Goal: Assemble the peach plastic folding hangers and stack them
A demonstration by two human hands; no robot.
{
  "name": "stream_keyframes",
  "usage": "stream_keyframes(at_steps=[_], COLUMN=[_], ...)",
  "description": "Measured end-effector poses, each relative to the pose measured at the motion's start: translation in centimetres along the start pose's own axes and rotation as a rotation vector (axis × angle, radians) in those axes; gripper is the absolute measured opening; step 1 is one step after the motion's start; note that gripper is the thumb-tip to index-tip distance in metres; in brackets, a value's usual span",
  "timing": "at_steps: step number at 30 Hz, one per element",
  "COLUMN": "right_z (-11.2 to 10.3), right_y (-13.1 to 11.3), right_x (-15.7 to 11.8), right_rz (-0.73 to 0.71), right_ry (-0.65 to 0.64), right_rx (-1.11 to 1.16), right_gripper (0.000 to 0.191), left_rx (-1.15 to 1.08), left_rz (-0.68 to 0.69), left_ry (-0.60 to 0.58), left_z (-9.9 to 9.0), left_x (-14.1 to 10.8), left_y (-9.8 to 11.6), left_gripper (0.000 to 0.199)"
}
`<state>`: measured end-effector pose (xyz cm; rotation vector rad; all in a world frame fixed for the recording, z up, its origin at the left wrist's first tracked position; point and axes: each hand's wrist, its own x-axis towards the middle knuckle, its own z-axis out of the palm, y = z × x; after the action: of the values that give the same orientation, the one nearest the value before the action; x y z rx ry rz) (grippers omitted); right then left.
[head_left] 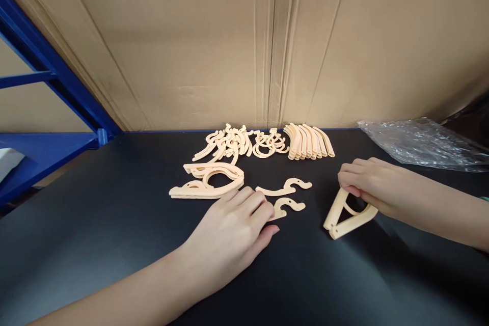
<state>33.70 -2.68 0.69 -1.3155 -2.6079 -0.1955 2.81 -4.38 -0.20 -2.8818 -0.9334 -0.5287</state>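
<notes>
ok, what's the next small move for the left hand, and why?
I'd probably close the left hand on the flat, cream, wood-look hooked piece and lift it: the fingers cover its other end, and the right hand is busy holding the cream V-shaped frame.

Black desk (110, 198): folded frames (206, 192) beyond your left hand (233, 229); heaped hooked pieces (233, 141), curved strips (307, 142) farther off; clear plastic (416, 140) beyond your right hand (370, 181).
</notes>
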Motion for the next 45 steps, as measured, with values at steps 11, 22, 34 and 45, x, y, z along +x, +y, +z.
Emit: stream_keyframes(at_steps=[11, 22, 34, 45], right_z=[-0.5, -0.5, -1.6, -2.1], right_y=[-0.4, -1.0, -8.7, -8.7], right_x=[-0.1, 0.3, 0.6, 0.4], right_rz=[0.150, 0.187, -0.234, -0.229], right_ry=[-0.287, -0.146, 0.059, -0.035], right_rx=[0.149, 0.050, 0.451, 0.666], right_gripper=[0.025, 0.028, 0.026, 0.008], left_rx=[0.229, 0.160, -0.437, -0.544], left_rz=[0.121, -0.055, -0.189, -0.337], left_ry=[-0.016, 0.091, -0.054, -0.148], left_z=[0.3, 0.5, -0.7, -1.1], left_x=[-0.3, -0.5, -0.7, -0.3], left_y=[0.5, 0.5, 2.7, 2.7], left_gripper=[0.031, 0.039, 0.023, 0.049])
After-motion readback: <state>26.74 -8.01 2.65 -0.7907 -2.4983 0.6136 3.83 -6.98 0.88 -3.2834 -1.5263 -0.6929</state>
